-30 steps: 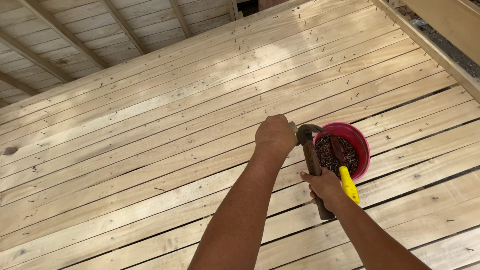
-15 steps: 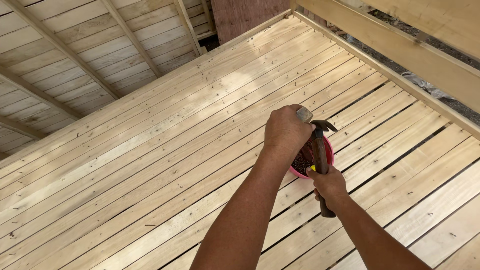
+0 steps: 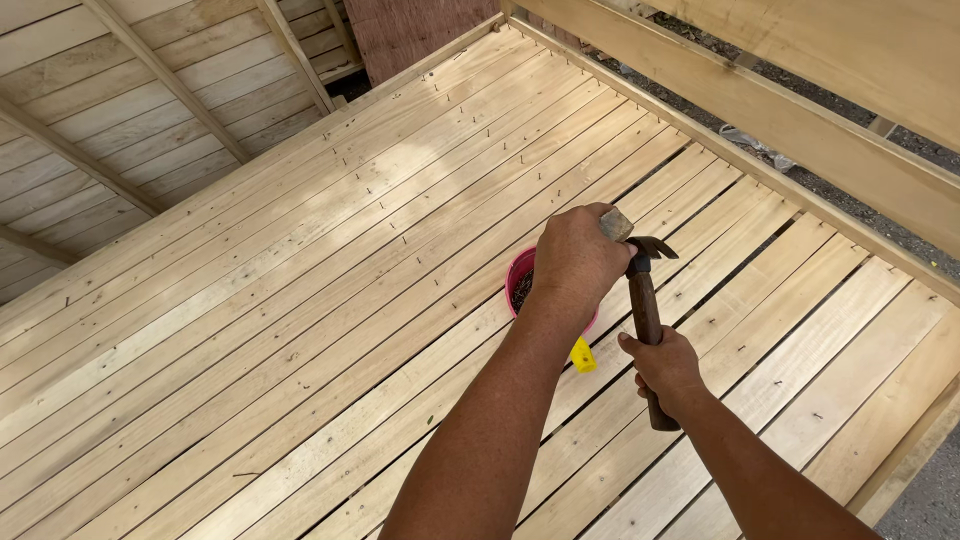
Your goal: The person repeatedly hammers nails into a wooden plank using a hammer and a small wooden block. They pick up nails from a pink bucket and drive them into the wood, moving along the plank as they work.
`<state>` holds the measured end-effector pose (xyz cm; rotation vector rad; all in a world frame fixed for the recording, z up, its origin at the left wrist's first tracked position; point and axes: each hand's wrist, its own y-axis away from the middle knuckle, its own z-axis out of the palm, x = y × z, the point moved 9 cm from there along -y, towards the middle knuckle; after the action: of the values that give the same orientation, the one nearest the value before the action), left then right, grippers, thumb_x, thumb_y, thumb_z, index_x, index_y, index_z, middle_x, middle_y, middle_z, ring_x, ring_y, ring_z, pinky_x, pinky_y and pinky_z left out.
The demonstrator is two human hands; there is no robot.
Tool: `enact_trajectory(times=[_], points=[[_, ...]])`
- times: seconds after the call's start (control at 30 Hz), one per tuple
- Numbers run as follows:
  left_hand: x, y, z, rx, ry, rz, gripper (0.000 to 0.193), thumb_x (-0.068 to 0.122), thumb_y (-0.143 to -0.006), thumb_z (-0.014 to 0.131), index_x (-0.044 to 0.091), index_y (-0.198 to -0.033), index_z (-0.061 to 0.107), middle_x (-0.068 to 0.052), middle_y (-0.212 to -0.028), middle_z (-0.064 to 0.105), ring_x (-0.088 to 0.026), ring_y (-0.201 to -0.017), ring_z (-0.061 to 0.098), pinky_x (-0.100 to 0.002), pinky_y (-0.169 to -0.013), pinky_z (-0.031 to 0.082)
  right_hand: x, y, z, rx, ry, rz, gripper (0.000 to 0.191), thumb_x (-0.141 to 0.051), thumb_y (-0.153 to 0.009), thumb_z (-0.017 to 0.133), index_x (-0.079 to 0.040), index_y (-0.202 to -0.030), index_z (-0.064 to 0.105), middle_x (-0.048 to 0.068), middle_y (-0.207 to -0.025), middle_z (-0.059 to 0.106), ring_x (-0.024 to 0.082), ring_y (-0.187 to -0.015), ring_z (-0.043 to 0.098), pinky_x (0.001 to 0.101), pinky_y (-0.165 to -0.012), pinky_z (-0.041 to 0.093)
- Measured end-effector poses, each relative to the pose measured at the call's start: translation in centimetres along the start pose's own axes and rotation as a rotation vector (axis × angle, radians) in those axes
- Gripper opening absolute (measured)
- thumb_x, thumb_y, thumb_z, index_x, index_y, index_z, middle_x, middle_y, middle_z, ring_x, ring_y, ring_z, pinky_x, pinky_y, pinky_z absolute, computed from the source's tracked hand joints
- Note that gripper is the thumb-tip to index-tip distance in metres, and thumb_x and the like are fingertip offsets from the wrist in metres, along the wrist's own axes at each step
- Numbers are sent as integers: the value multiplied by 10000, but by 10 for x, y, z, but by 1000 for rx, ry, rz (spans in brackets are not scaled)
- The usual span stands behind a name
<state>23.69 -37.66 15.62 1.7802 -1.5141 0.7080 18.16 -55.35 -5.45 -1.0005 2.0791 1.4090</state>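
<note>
My right hand (image 3: 665,368) grips the brown wooden handle of a claw hammer (image 3: 643,300), whose dark head points up and away from me. My left hand (image 3: 575,255) is a closed fist held right against the hammer's head. I cannot see whether anything is inside the fist. Behind the left hand, a pink bowl (image 3: 519,272) with dark small pieces in it sits on the plank deck (image 3: 300,300). A small yellow object (image 3: 583,355) lies beside the bowl, just below my left wrist.
The deck is pale wooden planks with rows of nail heads and narrow gaps on the right side. A raised wooden beam (image 3: 780,110) borders the far right edge. Beyond the left edge, a lower slatted roof (image 3: 120,110) slopes away. Bare ground shows at the right.
My left fist has moved across the pink bowl and now hides most of it. Both hands and the hammer stay together. The view has swung toward the deck's far corner.
</note>
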Motion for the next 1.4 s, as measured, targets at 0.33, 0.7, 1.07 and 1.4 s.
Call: enact_trajectory(times=[0.33, 0.7, 1.07, 1.4], points=[[-104, -12, -97, 175, -226, -230, 413, 157, -811, 798, 152, -1220, 748, -132, -1072, 773, -234, -939, 772, -374, -862, 636, -34, 10, 91, -222, 1, -107, 300, -278, -903, 749, -47, -984, 575, 54, -675, 524, 153, -508, 504, 343, -435, 467], [-221, -13, -78, 194, -312, -492, 572, 202, -695, 916, 196, -1232, 721, -87, -1177, 726, -238, -1085, 702, -358, -951, 585, -19, -14, 142, -396, 153, -89, 300, -262, -878, 774, -79, -971, 555, 41, -684, 523, 145, -514, 498, 342, -444, 464], [-213, -47, -61, 15, -458, -582, 498, 150, -729, 882, 187, -1206, 744, -87, -1207, 718, -226, -1102, 708, -377, -932, 622, -8, -50, 155, -482, 285, -54, 338, -263, -890, 790, -40, -1026, 576, 52, -675, 525, 163, -508, 508, 350, -441, 474], [-217, -44, -69, 19, -443, -595, 516, 131, -722, 875, 193, -1218, 743, -94, -1166, 750, -219, -1067, 729, -357, -936, 621, -20, -77, 144, -408, 478, -184, 341, -277, -889, 767, -34, -1058, 597, 85, -658, 571, 189, -488, 533, 362, -424, 457]])
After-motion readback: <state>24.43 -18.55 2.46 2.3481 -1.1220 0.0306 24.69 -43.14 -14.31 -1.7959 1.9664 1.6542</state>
